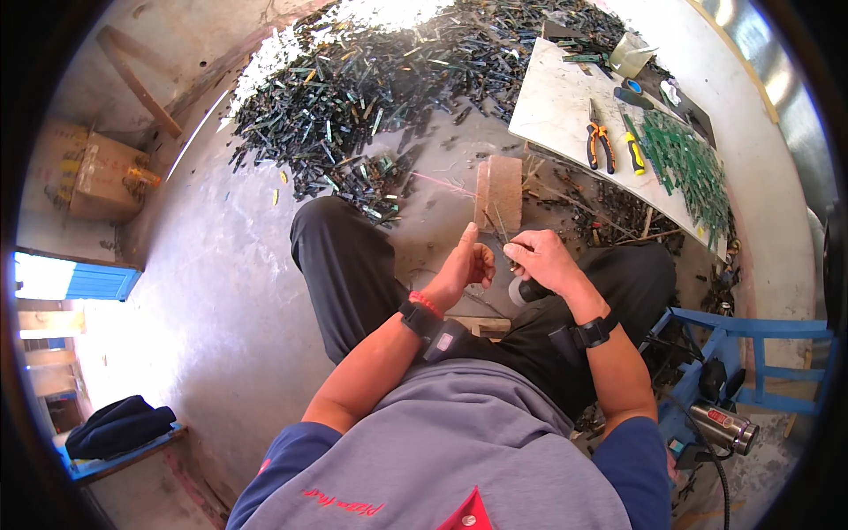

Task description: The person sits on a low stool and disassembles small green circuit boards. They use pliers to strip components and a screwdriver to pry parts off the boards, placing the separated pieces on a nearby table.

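Observation:
My right hand [545, 261] pinches a few thin strips [500, 223], one dark and one greenish, which point up and away from the fingers. Facing it, my left hand [463, 267] has its thumb raised and its fingers loosely curled, with nothing visible in it. A gap separates the two hands. Just beyond them a reddish brick [500, 187] rests on the floor. Below the right hand, near my thigh, lies a round pale-and-dark object [521, 291] whose kind I cannot make out.
A large heap of dark strips [353, 97] covers the far floor. On a white board [556, 106] at the right lie orange-handled pliers [601, 146], a yellow-handled tool [634, 154], green strips [680, 163] and a cup [631, 55]. Blue chair [751, 329] and metal flask [724, 426] stand right; cardboard box [110, 177] left.

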